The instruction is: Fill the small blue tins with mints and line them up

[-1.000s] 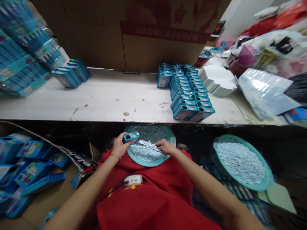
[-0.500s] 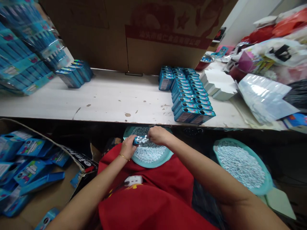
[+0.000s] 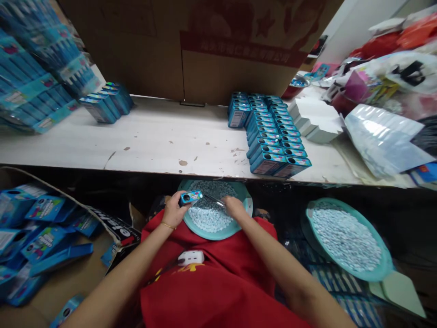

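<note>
My left hand is closed round a small blue box, held tilted over the left rim of a turquoise basin. A few white bits show at the box's right end. Heaped in the basin are small pale pellets, like candies. Over its right side, my right hand grips a shiny, narrow scoop, whose far end points at the box. The scoop's grip is hidden in my fingers. The basin stands at my lap, on the red apron.
Rows of blue boxes stand on the white bench, with white card stacks beside them. A carton of loose blue boxes is at left. Another pellet-filled basin sits at right. A large cardboard box blocks the back.
My right hand has moved slightly right and down from the box, and the scoop now shows. The white pellets heaped at the box's end are mostly gone from view; its printed face shows.
</note>
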Action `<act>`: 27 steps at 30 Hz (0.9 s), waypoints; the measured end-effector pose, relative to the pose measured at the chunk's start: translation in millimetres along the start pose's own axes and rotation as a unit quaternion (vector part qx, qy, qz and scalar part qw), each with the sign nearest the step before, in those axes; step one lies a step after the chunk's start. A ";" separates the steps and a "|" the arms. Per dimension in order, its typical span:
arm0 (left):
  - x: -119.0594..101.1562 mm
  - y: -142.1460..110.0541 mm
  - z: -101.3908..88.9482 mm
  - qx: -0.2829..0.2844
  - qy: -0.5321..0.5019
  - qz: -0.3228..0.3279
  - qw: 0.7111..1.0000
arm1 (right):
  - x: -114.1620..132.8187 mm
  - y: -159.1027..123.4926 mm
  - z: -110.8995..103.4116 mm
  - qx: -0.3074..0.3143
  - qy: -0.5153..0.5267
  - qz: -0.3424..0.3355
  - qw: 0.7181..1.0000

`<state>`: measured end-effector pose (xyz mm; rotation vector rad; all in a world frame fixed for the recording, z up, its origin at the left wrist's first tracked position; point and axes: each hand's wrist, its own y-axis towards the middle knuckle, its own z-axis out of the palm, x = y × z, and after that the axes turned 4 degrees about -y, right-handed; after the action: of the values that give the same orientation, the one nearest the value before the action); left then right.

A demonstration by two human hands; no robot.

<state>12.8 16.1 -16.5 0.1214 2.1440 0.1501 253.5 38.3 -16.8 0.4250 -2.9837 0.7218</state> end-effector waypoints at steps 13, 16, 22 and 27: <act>4.7 -1.2 -2.9 -0.017 -0.001 -0.046 0.999 | 2.1 9.9 55.8 0.078 0.114 -0.118 0.983; 4.5 -0.6 -3.6 -0.015 -0.002 -0.041 0.999 | -10.4 1.9 39.2 0.078 0.177 -0.127 0.973; -1.3 0.9 0.2 -0.009 0.012 -0.023 1.000 | -19.8 -25.2 -30.3 0.079 0.339 -0.127 0.929; -6.2 -0.6 12.8 0.021 0.025 0.008 0.999 | -3.8 -30.7 -80.7 0.034 0.239 -0.126 0.962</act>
<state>26.9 15.4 -18.4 0.1604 2.1976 0.1189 263.7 49.8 68.2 0.5337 -2.4076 0.7701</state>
